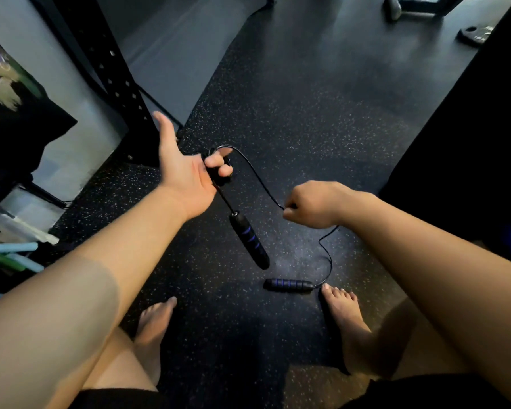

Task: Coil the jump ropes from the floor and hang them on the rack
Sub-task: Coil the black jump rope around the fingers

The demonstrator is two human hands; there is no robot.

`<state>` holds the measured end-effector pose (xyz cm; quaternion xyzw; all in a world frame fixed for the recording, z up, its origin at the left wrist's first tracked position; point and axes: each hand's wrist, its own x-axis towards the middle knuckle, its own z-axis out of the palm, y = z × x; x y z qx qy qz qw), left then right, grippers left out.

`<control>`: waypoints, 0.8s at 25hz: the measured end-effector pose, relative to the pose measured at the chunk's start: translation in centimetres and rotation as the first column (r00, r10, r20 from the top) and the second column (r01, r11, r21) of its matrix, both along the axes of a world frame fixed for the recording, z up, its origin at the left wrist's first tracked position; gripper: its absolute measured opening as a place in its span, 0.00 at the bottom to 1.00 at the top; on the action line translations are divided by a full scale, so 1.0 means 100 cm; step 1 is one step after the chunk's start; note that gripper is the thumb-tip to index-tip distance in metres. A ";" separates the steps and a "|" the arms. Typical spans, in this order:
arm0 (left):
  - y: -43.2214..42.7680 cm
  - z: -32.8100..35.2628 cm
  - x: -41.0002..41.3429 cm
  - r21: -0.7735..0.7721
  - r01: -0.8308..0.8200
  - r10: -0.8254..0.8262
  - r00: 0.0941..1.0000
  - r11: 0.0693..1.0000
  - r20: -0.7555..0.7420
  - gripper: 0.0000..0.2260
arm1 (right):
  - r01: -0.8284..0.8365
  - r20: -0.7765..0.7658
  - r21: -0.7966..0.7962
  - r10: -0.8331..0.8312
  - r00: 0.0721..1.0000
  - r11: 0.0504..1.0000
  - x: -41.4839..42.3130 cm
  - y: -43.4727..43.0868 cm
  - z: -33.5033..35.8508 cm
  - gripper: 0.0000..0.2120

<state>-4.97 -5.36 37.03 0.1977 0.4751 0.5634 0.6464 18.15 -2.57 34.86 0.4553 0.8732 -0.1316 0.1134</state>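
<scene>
A gym floor [292,107] is seen from above, with two bare forearms stretched over it. On the left a black rack upright [112,75], pierced by a row of holes, is planted just beyond the left hand [186,175]. A dark printed cushion [18,113] and a heap of pale green and blue bands [12,255] are crowded further left. A weight plate [475,33] is laid at the top right, and the right side is filled by a large black mass [469,137].

The jump rope [257,175] is held off the floor between both hands. The left hand is turned palm up with the thumb stretched out, and its fingers [219,162] are curled around gathered loops of cord. One handle [248,240] is hung below it, tilted. The right hand [313,205] is closed in a fist with the cord pinched inside. From there the cord is dropped in a bend to the second handle [289,284], laid flat on the floor just beside the toes of the right foot [345,320].

The number of loops cannot be told — they are covered by the fingers. The right fingertips are hidden under the fist. The rack upright is cut off at the top, and the black mass is too dark to be identified.

The floor is black rubber flecked with pale specks, and smoother grey flooring is seen beyond it. The cord is thin and black — the handles are rounded black cylinders ringed with blue.
</scene>
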 end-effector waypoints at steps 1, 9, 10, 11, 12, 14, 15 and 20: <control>0.000 0.008 0.002 0.008 0.054 -0.053 0.998 0.999 -0.018 0.56 | 0.038 0.006 -0.030 -0.038 0.999 0.999 0.003 0.002 -0.007 0.18; -0.015 0.023 0.001 -0.154 0.387 -0.407 0.905 0.909 -0.124 0.52 | 0.391 -0.135 0.001 -0.388 0.912 0.920 0.017 0.025 -0.025 0.18; -0.017 0.026 0.001 -0.139 0.413 -0.429 0.896 0.900 -0.118 0.52 | 0.378 -0.114 -0.028 -0.379 0.918 0.925 0.015 0.025 -0.026 0.19; -0.018 0.028 0.001 -0.115 0.429 -0.440 0.893 0.896 -0.097 0.52 | 0.346 -0.092 -0.066 -0.351 0.932 0.936 0.012 0.023 -0.027 0.18; -0.020 0.029 0.002 -0.074 0.433 -0.437 0.898 0.898 -0.053 0.51 | 0.306 -0.075 -0.107 -0.314 0.946 0.946 0.007 0.020 -0.028 0.17; -0.023 0.026 0.005 0.043 0.354 -0.357 0.927 0.934 0.115 0.50 | 0.215 -0.050 -0.167 -0.226 0.973 0.962 -0.005 0.011 -0.030 0.16; -0.024 0.023 0.005 0.105 0.274 -0.290 0.935 0.956 0.202 0.50 | 0.159 -0.046 -0.184 -0.170 0.984 0.970 -0.011 0.006 -0.030 0.15; -0.011 0.011 0.000 0.268 -0.112 0.036 0.961 0.957 0.274 0.49 | -0.189 -0.155 -0.124 0.169 0.973 0.974 -0.028 -0.017 -0.016 0.14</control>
